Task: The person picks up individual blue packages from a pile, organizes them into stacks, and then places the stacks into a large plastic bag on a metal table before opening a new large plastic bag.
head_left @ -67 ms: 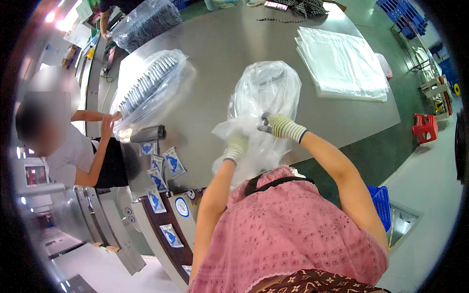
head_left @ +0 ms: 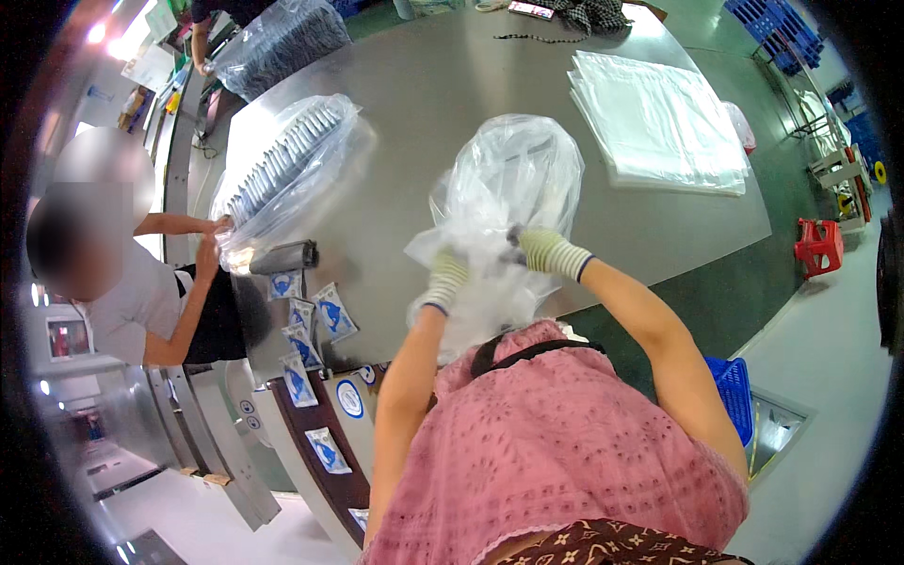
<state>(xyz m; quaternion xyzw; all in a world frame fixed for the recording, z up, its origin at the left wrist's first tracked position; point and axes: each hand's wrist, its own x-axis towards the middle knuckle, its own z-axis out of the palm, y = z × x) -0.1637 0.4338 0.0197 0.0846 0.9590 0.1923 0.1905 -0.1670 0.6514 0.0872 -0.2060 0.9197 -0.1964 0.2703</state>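
Note:
A large clear plastic bag (head_left: 513, 169) lies puffed out on the metal table (head_left: 405, 122), its gathered open end drawn toward my body. My left hand (head_left: 447, 278), in a pale knit glove with a striped cuff, is closed on the crumpled plastic at the near left; its fingertips are partly covered by the film. Grey fingertips show on the glove of my right hand (head_left: 549, 252), which pinches the bunched plastic from the right side. Whether the bag has anything inside, I cannot make out.
Flat clear bags (head_left: 659, 122) are stacked at the right. On the left, a person handles a bag filled with a row of silvery packets (head_left: 282, 160). Blue-and-white sachets (head_left: 334, 313) lie at the table's near left corner, others on a brown conveyor belt (head_left: 353, 490).
My left hand has shifted slightly left and up, while my right stays nearly in place. The bag's gathered plastic has spread a little. Sachets on the belt have crept toward the table.

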